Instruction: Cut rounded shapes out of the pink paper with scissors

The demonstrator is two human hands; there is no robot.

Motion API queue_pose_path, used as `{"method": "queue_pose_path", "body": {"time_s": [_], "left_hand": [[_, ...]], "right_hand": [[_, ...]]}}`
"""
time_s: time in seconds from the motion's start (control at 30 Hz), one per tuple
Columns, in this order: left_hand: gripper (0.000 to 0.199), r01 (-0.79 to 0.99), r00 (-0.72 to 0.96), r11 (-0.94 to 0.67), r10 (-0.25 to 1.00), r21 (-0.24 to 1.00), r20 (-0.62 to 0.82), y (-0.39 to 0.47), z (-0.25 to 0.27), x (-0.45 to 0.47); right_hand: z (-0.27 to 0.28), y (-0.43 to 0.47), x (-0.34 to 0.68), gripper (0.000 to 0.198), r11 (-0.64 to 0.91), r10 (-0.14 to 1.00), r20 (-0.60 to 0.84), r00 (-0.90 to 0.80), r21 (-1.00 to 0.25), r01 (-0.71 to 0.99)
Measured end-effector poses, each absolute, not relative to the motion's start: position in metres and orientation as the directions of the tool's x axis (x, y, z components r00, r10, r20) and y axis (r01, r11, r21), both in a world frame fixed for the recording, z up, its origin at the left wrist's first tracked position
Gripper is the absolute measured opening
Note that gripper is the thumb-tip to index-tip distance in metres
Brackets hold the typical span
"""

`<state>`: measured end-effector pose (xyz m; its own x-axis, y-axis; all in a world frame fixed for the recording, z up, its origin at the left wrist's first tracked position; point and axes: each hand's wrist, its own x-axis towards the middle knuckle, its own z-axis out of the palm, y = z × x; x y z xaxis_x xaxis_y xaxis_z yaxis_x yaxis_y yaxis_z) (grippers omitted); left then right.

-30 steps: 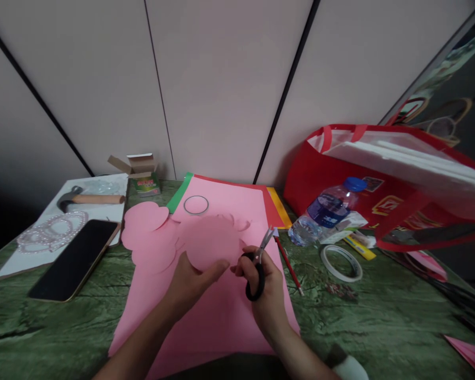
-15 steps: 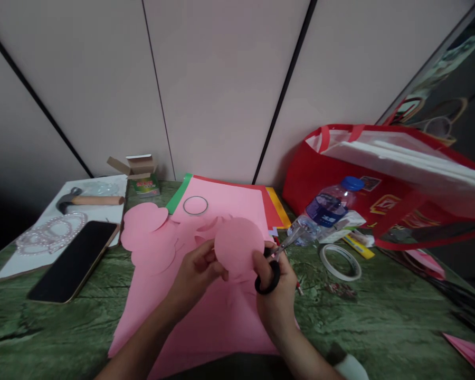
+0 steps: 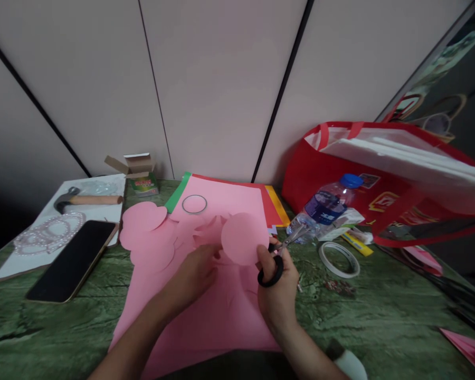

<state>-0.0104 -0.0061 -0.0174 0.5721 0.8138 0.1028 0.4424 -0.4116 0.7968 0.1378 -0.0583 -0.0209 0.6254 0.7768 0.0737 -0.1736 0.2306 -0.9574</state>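
Note:
My right hand (image 3: 279, 282) has its fingers through the black handles of a pair of scissors (image 3: 291, 237), whose metal blades point up and right. The same hand pinches a round pink paper disc (image 3: 243, 238) by its lower right edge under the thumb. My left hand (image 3: 196, 272) is just left of the disc, low over the pink sheets (image 3: 221, 327). Its fingers are bent, thumb and forefinger apart, and I see nothing between them. Curled pink offcuts (image 3: 211, 227) lie behind the disc. More rounded pink cutouts (image 3: 150, 243) rest in a pile to the left.
On the left are a phone (image 3: 73, 261), a bead string (image 3: 49, 232), a hammer (image 3: 89, 200) and a small box (image 3: 144, 182). A metal ring (image 3: 195, 204) lies on paper. To the right are a bottle (image 3: 328, 200), a tape roll (image 3: 339, 259) and a red bag (image 3: 340, 163).
My left hand has let go of the disc's left edge and moved slightly left and down. The disc, in my right hand, has shifted a little right and up.

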Motion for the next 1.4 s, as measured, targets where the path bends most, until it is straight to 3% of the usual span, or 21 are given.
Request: {"method": "queue_pose_path", "body": {"time_s": [0.13,0.23,0.37,0.47,0.63,0.7,0.8,0.87,1.07,1.23,1.4], "left_hand": [[0.037,0.441,0.640,-0.456,0.764,0.773,0.086,-0.009,-0.013,-0.007],[0.026,0.350,0.462,-0.331,0.875,0.876,0.146,-0.007,-0.007,-0.006],[0.038,0.022,0.223,-0.084,0.972,0.996,0.077,-0.003,0.004,-0.009],[0.029,0.065,0.264,0.052,0.962,0.997,-0.067,-0.007,0.007,-0.008],[0.016,0.183,0.463,0.137,0.861,0.974,-0.208,-0.014,0.003,-0.003],[0.017,0.136,0.437,0.191,0.869,0.972,-0.232,-0.014,0.001,-0.002],[0.016,0.005,0.270,0.257,0.930,0.966,-0.249,-0.012,0.001,-0.002],[0.017,-0.030,0.274,0.281,0.925,0.959,-0.263,-0.012,0.002,-0.003],[0.020,0.059,0.493,0.216,0.843,0.975,-0.217,-0.013,0.007,-0.004],[0.034,0.004,0.407,0.193,0.896,0.981,-0.177,-0.016,0.011,-0.004],[0.034,-0.098,0.323,0.193,0.934,0.976,-0.152,-0.015,0.010,-0.004]], "right_hand": [[-0.019,-0.058,0.137,0.021,0.225,0.771,0.072,0.633,-0.960,-0.165],[-0.016,-0.058,0.137,0.020,0.204,0.778,0.067,0.625,-0.967,-0.150],[-0.013,-0.059,0.136,0.022,0.151,0.843,0.122,0.523,-0.988,-0.012],[-0.015,-0.058,0.135,0.024,0.114,0.900,0.102,0.424,-0.993,-0.004],[-0.021,-0.055,0.139,0.027,0.150,0.857,0.056,0.512,-0.978,-0.145],[-0.021,-0.053,0.140,0.027,0.169,0.846,0.060,0.530,-0.973,-0.159],[-0.021,-0.054,0.138,0.031,0.155,0.878,0.053,0.476,-0.972,-0.178],[-0.020,-0.055,0.137,0.033,0.131,0.900,0.030,0.434,-0.970,-0.205],[-0.020,-0.055,0.138,0.026,0.145,0.892,0.053,0.448,-0.974,-0.174],[-0.014,-0.056,0.136,0.022,0.124,0.948,0.051,0.314,-0.968,-0.219],[-0.013,-0.058,0.133,0.018,0.047,0.999,0.046,0.012,-0.952,-0.301]]}}
